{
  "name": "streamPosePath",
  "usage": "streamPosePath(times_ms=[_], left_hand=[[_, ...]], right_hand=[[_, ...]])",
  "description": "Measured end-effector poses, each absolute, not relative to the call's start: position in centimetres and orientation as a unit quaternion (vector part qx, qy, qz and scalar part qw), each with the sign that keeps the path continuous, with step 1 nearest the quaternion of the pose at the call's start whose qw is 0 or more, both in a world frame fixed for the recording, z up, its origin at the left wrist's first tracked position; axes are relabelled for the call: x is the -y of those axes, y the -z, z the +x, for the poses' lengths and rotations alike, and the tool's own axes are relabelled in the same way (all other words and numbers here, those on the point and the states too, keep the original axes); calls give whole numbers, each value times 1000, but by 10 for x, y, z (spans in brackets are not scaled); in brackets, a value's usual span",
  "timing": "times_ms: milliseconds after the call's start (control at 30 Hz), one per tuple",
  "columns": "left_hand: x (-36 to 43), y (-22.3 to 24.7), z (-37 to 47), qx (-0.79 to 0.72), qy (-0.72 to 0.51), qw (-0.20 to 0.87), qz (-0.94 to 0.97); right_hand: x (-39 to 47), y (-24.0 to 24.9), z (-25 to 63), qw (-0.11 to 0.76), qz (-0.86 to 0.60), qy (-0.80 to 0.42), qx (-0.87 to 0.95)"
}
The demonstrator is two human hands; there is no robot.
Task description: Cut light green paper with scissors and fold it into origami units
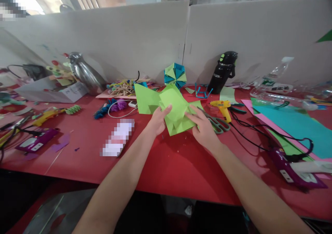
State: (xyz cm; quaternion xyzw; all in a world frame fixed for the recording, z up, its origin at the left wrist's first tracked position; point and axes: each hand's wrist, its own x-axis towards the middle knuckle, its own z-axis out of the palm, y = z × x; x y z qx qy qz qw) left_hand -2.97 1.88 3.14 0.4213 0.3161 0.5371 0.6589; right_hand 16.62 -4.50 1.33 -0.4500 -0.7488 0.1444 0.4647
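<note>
A folded piece of light green paper (174,106) is held up between my two hands above the red table. Its creases spread out into several points and flaps. My left hand (158,120) grips its left edge, thumb on the front and fingers curled behind. At the lower right side, my right hand (201,123) pinches the paper, with some fingers lying over its front. Behind it on the left is another light green sheet (146,101). Scissors (220,125) with grey-green handles lie just right of my right hand, their blades partly hidden.
A yellow glue gun (223,109) with a black cable lies right of the scissors. A phone (118,137) rests at the left. Behind stand a blue-and-green paper ball (175,74), a black bottle (222,73) and a steel jug (86,73). Coloured sheets (298,120) lie right, near a purple power strip (293,170).
</note>
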Motion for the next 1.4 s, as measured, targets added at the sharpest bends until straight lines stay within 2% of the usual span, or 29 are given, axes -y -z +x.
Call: streamPosePath(times_ms=[167,233,367,500,633,900,1100,1267,1400], left_hand=[[-25,-24,-34,-359,-581,587,435],[-27,-25,-37,-353,-588,569,455],[-23,-29,-36,-298,-562,610,473],[-13,-30,-28,-255,-512,658,490],[-12,-31,-26,-262,-503,664,487],[-21,-29,-31,-342,-577,601,435],[-22,-26,-30,-325,-577,579,476],[-22,-28,-34,-315,-552,594,493],[-16,-30,-32,-301,-520,607,520]], right_hand=[[54,-19,160,385,-415,-228,792],[54,-23,160,414,-428,-312,740],[46,-27,160,557,-468,-473,497],[41,-25,162,519,-459,-588,418],[41,-21,163,507,-467,-554,467],[43,-18,158,462,-519,-501,517],[47,-21,157,460,-522,-521,495],[48,-23,156,450,-481,-584,475],[47,-25,153,483,-466,-593,445]])
